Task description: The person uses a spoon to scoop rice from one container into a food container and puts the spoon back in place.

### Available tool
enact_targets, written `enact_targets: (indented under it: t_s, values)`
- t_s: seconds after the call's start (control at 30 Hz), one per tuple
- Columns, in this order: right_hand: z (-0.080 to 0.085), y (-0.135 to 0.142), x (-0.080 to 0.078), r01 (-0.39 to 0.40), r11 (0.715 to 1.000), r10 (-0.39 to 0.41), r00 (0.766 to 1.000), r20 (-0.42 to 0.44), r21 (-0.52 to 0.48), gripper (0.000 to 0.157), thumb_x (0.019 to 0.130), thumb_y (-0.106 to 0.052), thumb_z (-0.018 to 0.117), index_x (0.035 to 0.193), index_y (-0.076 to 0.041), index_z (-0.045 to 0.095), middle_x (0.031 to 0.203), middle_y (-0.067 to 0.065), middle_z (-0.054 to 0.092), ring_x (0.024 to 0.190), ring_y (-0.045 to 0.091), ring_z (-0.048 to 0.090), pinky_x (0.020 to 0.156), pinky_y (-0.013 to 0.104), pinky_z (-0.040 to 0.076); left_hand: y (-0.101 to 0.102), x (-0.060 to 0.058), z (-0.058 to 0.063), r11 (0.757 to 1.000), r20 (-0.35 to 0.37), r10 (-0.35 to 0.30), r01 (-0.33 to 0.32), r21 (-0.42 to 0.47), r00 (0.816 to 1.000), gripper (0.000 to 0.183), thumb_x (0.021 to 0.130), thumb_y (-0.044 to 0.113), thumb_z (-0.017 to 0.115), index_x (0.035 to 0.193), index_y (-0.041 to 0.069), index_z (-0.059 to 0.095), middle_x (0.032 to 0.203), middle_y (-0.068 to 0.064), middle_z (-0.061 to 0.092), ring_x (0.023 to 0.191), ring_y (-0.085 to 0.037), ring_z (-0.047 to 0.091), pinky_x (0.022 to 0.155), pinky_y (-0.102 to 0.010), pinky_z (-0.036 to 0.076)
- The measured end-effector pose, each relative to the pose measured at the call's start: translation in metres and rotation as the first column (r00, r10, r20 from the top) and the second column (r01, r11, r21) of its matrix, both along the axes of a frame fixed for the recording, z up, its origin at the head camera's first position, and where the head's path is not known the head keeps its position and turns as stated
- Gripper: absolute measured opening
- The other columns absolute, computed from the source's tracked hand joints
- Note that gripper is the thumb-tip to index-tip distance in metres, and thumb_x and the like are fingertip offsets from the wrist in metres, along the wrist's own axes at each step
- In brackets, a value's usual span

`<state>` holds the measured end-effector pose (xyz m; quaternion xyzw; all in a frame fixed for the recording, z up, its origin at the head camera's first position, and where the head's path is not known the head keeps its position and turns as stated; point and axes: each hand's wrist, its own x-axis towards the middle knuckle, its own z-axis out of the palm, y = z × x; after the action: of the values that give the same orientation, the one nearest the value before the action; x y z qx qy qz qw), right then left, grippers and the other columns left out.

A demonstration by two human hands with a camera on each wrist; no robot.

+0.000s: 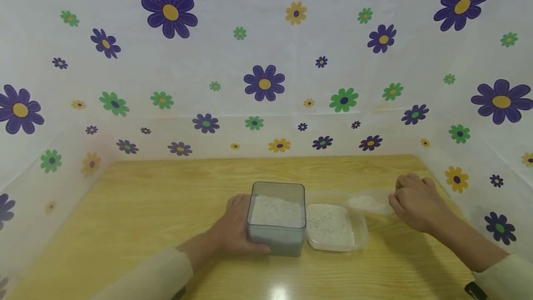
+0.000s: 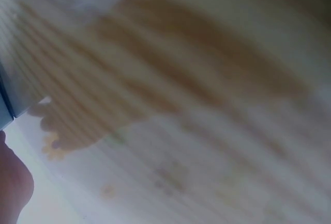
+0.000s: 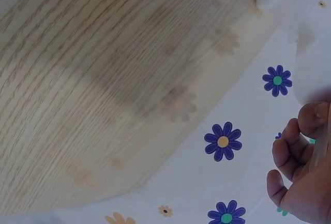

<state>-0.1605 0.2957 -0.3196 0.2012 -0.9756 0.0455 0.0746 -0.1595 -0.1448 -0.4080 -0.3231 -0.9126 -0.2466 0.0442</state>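
A square grey see-through container (image 1: 275,240) stands upright on the table, holding white grainy stuff (image 1: 278,211). My left hand (image 1: 235,228) grips its left side, thumb across the front; in the left wrist view only a corner of the container (image 2: 5,105) and part of the hand (image 2: 14,182) show. Beside it sits a shallow clear tub (image 1: 361,235) with white grains in it. Above the table at the right, my right hand (image 1: 418,203) holds a thin clear plastic piece (image 1: 381,203) with curled fingers. White stuff shows in that piece, whose exact kind I cannot tell.
A wooden table (image 1: 158,189) lies beneath everything. White flower-printed cloth (image 1: 266,40) stands behind it and along both sides, close to my right hand. A dark object (image 1: 474,290) shows at my right sleeve.
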Motion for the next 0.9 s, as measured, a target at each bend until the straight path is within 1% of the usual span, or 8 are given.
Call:
enact_targets:
  t_s: [0.1, 0.17, 0.3, 0.5, 0.6, 0.73, 0.9]
  values:
    - [0.002, 0.003, 0.001, 0.001, 1.0, -0.001, 1.0, -0.011, 0.02, 0.047, 0.1, -0.016, 0.047, 0.054, -0.023, 0.055, 0.088, 0.001, 0.057, 0.086, 0.024, 0.047, 0.08, 0.05, 0.035, 0.0, 0.002, 0.002, 1.0, 0.013, 0.007, -0.007, 0.001, 1.0, 0.112, 0.067, 0.08, 0.071, 0.146, 0.012, 0.032, 0.137, -0.004, 0.049, 0.129, -0.022, 0.041, 0.113, -0.055, 0.023]
    - [0.005, 0.004, 0.003, 0.001, 0.999, 0.0, 1.0, -0.003, 0.038, 0.045, 0.099, -0.016, 0.048, 0.055, -0.022, 0.057, 0.088, 0.0, 0.057, 0.087, 0.023, 0.047, 0.08, 0.049, 0.035, 0.0, 0.002, 0.002, 1.0, 0.02, 0.012, -0.012, -0.002, 1.0, 0.112, 0.066, 0.08, 0.071, 0.147, 0.013, 0.032, 0.137, -0.004, 0.048, 0.129, -0.021, 0.04, 0.114, -0.055, 0.022]
    - [0.01, 0.008, 0.007, -0.017, 0.997, 0.017, 1.0, -0.004, 0.07, 0.042, 0.097, -0.016, 0.051, 0.056, -0.022, 0.056, 0.087, -0.002, 0.055, 0.086, 0.021, 0.046, 0.081, 0.049, 0.035, 0.001, 0.001, 0.001, 1.0, 0.009, 0.007, -0.007, 0.007, 1.0, 0.112, 0.065, 0.082, 0.07, 0.146, 0.013, 0.033, 0.137, -0.003, 0.049, 0.128, -0.021, 0.04, 0.113, -0.055, 0.023]
    - [0.011, 0.013, 0.014, -0.102, 0.989, 0.108, 0.993, -0.054, 0.105, 0.043, 0.093, -0.016, 0.056, 0.053, -0.024, 0.046, 0.079, -0.008, 0.043, 0.079, 0.016, 0.035, 0.076, 0.041, 0.028, 0.0, 0.001, 0.0, 1.0, -0.005, -0.001, 0.001, 0.01, 1.0, 0.111, 0.066, 0.084, 0.067, 0.144, 0.013, 0.035, 0.135, -0.004, 0.05, 0.127, -0.022, 0.042, 0.112, -0.055, 0.024]
    - [0.012, 0.013, 0.015, -0.139, 0.983, 0.149, 0.986, -0.076, 0.117, 0.042, 0.092, -0.015, 0.056, 0.053, -0.025, 0.043, 0.079, -0.009, 0.039, 0.08, 0.015, 0.033, 0.076, 0.039, 0.026, 0.0, 0.002, 0.0, 1.0, -0.004, 0.0, 0.0, 0.019, 1.0, 0.111, 0.066, 0.083, 0.069, 0.145, 0.013, 0.035, 0.136, -0.005, 0.05, 0.127, -0.023, 0.042, 0.112, -0.056, 0.024]
    - [0.013, 0.006, 0.017, -0.183, 0.977, 0.192, 0.978, -0.075, 0.11, 0.043, 0.09, -0.012, 0.055, 0.052, -0.026, 0.041, 0.078, -0.01, 0.037, 0.08, 0.013, 0.031, 0.078, 0.038, 0.027, 0.0, 0.001, 0.001, 1.0, 0.002, 0.003, -0.003, 0.02, 1.0, 0.113, 0.066, 0.083, 0.068, 0.146, 0.012, 0.033, 0.137, -0.005, 0.05, 0.128, -0.024, 0.041, 0.112, -0.057, 0.024]
    - [0.009, -0.009, 0.018, -0.248, 0.964, 0.257, 0.961, -0.098, 0.096, 0.047, 0.09, -0.01, 0.055, 0.051, -0.026, 0.035, 0.076, -0.011, 0.03, 0.077, 0.01, 0.026, 0.077, 0.036, 0.023, 0.001, -0.001, 0.0, 1.0, 0.003, -0.001, 0.001, 0.019, 1.0, 0.113, 0.066, 0.084, 0.067, 0.146, 0.013, 0.033, 0.137, -0.005, 0.049, 0.128, -0.023, 0.04, 0.112, -0.056, 0.024]
